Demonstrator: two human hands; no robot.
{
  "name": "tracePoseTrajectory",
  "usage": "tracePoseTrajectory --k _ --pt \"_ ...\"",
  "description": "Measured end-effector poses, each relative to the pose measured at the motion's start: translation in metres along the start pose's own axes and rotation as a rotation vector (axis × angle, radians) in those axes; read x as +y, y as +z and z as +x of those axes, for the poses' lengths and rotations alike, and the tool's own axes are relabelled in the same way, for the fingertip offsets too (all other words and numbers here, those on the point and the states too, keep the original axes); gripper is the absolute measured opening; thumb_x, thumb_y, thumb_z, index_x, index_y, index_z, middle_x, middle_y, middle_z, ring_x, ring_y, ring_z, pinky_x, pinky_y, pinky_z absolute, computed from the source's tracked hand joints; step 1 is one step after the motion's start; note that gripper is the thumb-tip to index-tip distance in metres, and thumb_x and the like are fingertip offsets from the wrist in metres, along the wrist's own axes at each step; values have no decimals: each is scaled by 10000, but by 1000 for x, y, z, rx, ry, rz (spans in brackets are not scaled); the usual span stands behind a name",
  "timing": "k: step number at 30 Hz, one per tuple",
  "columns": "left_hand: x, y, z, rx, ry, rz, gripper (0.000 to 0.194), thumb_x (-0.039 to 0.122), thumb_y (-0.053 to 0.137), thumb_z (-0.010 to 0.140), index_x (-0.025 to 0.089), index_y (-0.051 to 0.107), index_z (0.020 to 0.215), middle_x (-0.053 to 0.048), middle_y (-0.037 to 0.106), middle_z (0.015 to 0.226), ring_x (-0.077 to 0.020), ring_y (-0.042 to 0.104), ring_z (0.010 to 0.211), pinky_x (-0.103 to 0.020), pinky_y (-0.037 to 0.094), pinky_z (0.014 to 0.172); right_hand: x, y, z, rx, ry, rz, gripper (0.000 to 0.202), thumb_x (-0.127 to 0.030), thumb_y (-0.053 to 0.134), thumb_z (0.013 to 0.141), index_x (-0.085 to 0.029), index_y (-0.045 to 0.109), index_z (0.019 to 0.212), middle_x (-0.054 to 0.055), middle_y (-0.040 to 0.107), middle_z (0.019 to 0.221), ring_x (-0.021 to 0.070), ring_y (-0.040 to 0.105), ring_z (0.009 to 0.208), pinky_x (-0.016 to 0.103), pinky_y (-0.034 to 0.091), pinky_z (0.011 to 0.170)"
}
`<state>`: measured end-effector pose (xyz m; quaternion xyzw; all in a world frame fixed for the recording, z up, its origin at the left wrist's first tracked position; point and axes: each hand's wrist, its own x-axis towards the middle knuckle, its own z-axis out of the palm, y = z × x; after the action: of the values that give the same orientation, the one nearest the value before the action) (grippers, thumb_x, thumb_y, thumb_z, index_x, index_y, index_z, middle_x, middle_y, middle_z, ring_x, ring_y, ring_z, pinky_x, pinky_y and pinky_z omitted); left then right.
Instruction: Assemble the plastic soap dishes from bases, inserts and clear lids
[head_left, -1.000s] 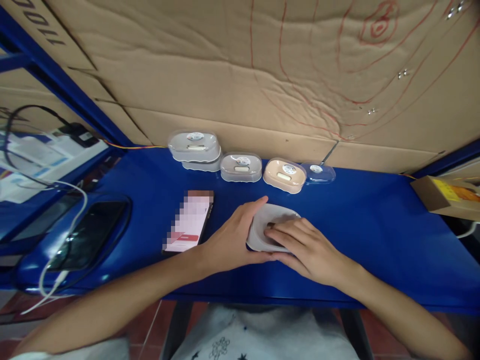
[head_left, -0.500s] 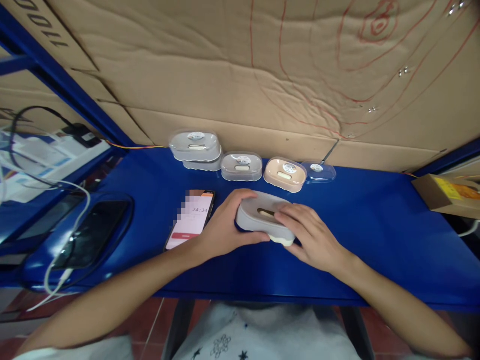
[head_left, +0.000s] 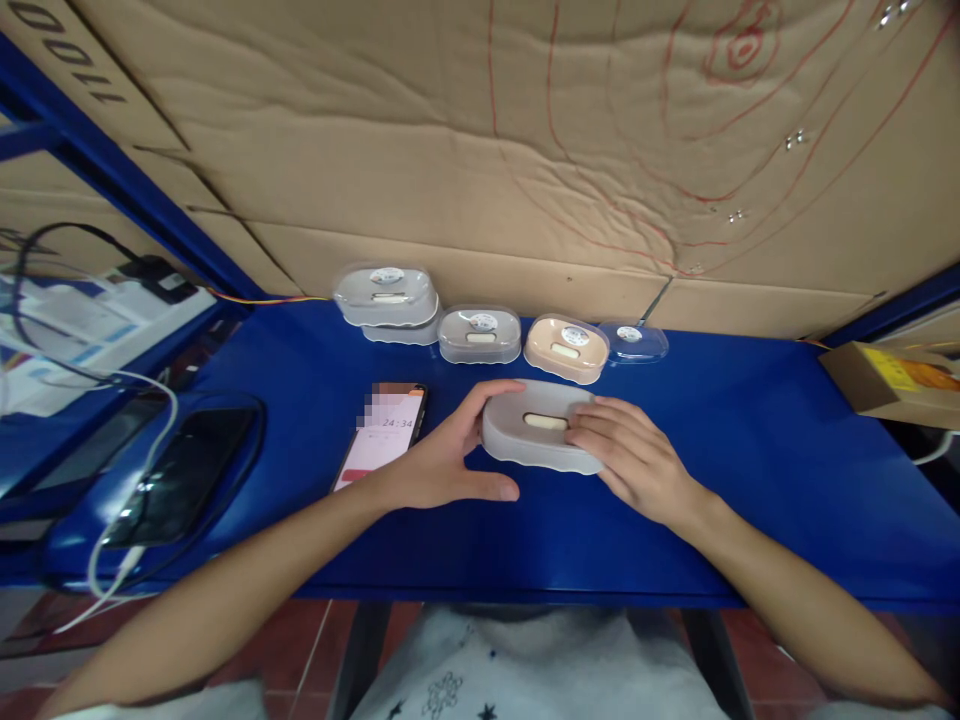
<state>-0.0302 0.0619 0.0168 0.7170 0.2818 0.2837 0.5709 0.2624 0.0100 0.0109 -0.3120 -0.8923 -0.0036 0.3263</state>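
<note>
Your left hand (head_left: pixel 439 455) cups the grey soap box (head_left: pixel 536 438) at its left end, fingers spread wide; your right hand (head_left: pixel 637 462) grips its right end; it lies on the blue table (head_left: pixel 750 450), just right of the phone (head_left: pixel 381 434).

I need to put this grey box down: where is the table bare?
Bare blue table right of the right hand, up to the cardboard box. Crowded: the box row at the back, and the phone on the left.
</note>
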Motion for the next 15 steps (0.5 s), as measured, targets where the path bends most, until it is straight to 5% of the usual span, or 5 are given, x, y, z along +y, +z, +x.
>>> tracePoseTrajectory --k 5,11,15 --pt "1 9 0 118 -56 -46 640 409 858 837 327 515 1371 -65 605 1457 -278 672 1259 -471 553 1103 22 -5 -1 -114 1 -22 515 -282 586 1065 -302 489 1570 119 663 1462 309 595 1419 560 491 1185" --pt "5 13 -1 196 -41 42 586 377 871 815 294 568 1310 -67 627 1423 -273 676 1207 -452 571 1049 88 -11 -20 -178 497 -290 890 -495 710 967 -260 232 1680 226 238 1746 443 264 1611 699 302 1226" --pt "6 12 -2 205 -1 84 580 357 866 820 291 567 1313 -68 612 1433 -275 656 1246 -446 555 1068 114 -11 -33 -243 692 -391 727 -560 514 1048 -228 291 1656 245 370 1686 464 327 1568 792 196 1193"
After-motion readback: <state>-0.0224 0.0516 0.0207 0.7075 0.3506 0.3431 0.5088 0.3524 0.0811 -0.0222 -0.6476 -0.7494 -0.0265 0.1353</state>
